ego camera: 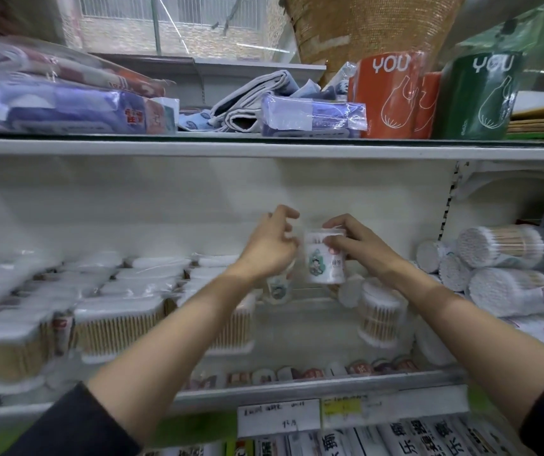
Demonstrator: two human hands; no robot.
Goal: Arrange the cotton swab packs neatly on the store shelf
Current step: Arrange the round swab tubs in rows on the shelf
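Observation:
My right hand (pixel 359 245) grips a round clear tub of cotton swabs (pixel 321 264) with a cartoon label, held upright above the middle of the shelf (pixel 297 386). Just left of the tub is my left hand (pixel 270 246), with its fingers loosely curled and nothing visibly in it. A second labelled tub (pixel 277 288) shows below my left wrist, partly hidden. Rectangular swab packs (pixel 119 330) fill the shelf's left side in rows. Another round tub (pixel 379 320) stands at the right.
Bagged swab bundles (pixel 510 291) are piled at the far right. The upper shelf edge (pixel 264 148) runs overhead and carries folded cloth packs (pixel 313 116) and orange (pixel 385 93) and green rolls (pixel 481 97). Price tags (pixel 278 417) hang on the front rail.

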